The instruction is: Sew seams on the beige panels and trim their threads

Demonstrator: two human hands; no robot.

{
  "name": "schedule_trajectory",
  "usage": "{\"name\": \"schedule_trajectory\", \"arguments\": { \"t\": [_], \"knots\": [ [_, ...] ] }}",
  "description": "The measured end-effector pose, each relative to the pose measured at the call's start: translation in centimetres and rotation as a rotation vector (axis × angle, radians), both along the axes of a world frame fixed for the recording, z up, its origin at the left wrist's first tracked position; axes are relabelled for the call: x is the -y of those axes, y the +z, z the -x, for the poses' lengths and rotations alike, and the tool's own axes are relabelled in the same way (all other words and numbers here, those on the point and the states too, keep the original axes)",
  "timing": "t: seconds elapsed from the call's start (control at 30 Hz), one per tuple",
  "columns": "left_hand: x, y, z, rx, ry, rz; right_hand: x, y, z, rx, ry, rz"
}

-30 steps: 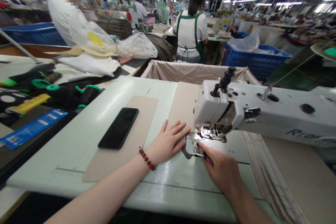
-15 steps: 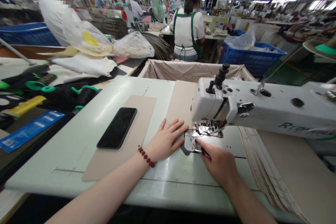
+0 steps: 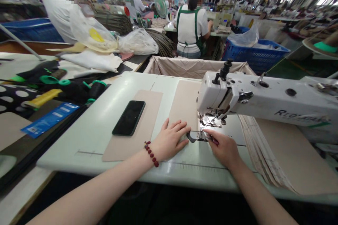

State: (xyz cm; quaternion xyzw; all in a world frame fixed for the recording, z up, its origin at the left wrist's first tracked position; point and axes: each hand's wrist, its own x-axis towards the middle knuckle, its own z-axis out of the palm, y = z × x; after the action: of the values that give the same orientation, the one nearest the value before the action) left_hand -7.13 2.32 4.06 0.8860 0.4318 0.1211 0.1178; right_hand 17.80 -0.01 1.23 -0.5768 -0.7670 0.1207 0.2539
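My left hand (image 3: 170, 141) lies flat with its fingers spread, the fingertips on the near end of a beige panel (image 3: 186, 100). That panel lies left of the presser foot (image 3: 211, 122) of a white sewing machine (image 3: 253, 100). Just in front of the foot, my right hand (image 3: 225, 149) is closed round a small dark purplish tool (image 3: 215, 141). Most of the tool is hidden by the fingers, so its kind does not show. The thumb and forefinger side is beside the metal needle plate (image 3: 202, 135).
A black phone (image 3: 129, 117) rests on another beige panel (image 3: 149, 112) to the left. Stacked beige panels (image 3: 295, 158) lie right of the machine. Thread spools (image 3: 97, 89) sit at far left. Behind the table is a cloth-lined bin (image 3: 176, 64); co-workers sit beyond.
The camera view has shifted, moving the table up and slightly right in the picture. Relative to the needle plate, my left hand is a little nearer the front. My right hand still grips the tool.
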Motion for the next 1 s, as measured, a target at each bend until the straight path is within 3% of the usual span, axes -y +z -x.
{"name": "schedule_trajectory", "arguments": {
  "t": [0.17, 0.3, 0.43, 0.53, 0.63, 0.73, 0.83, 0.9, 1.0],
  "knots": [
    [9.1, 1.7, 2.7, 0.004, 0.008, 0.091, -0.2, -0.3, -0.7, -0.081, -0.054, 0.033],
    [13.1, 1.1, 2.8, 0.031, 0.073, 0.096, -0.2, 0.0, -0.7, -0.124, -0.049, 0.069],
    [13.1, -0.9, 1.1, 0.071, 0.004, 0.028, 0.6, 1.3, -0.1, -0.163, 0.006, 0.08],
    [12.5, -0.9, 0.4, 0.129, -0.031, 0.019, 2.3, 2.6, 1.0, -0.179, 0.078, 0.083],
    [12.6, 1.5, 1.4, 0.312, 0.119, 0.142, 4.3, 3.7, 2.7, -0.255, 0.252, 0.137],
    [12.9, 4.9, 3.8, 0.59, 0.404, 0.343, 5.6, 4.5, 4.0, -0.343, 0.413, 0.207],
    [12.7, 7.5, 6.2, 0.969, 0.63, 0.539, 5.6, 5.3, 4.2, -0.35, 0.343, 0.253],
    [12.4, 8.2, 7.2, 1.202, 0.696, 0.64, 5.3, 6.0, 3.7, -0.341, 0.269, 0.32],
    [11.9, 8.4, 8.0, 1.358, 0.733, 0.692, 5.3, 7.3, 2.1, -0.338, 0.214, 0.434]
  ]
}}
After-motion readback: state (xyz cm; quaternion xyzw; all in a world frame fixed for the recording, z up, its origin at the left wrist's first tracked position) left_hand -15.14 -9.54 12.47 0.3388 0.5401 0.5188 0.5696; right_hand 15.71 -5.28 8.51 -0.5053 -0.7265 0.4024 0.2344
